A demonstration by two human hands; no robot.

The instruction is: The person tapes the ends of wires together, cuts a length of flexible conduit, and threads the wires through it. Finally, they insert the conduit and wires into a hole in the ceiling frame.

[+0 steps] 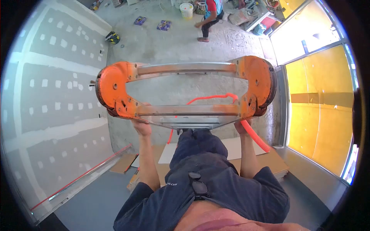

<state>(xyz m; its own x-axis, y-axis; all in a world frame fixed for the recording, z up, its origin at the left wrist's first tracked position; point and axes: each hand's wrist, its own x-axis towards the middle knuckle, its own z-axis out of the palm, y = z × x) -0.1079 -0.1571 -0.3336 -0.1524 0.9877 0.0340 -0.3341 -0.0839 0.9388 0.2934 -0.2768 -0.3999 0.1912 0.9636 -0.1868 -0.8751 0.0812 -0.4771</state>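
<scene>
A folding metal ladder with large orange plastic hinge caps stands upright in front of my chest, its top toward me. My left hand is closed around its left side rail, just below the hinge; the rail hides part of the fingers. On the other side my right hand grips the right rail. A bright orange corrugated conduit passes right at the right hand, and a thinner-looking stretch of it curves over the floor behind the ladder.
Flat boards lie around my legs. A long red-edged strip runs along the left wall. Ahead are a person, a white bucket, purple packages and a black-and-green object. Yellow-covered windows line the right.
</scene>
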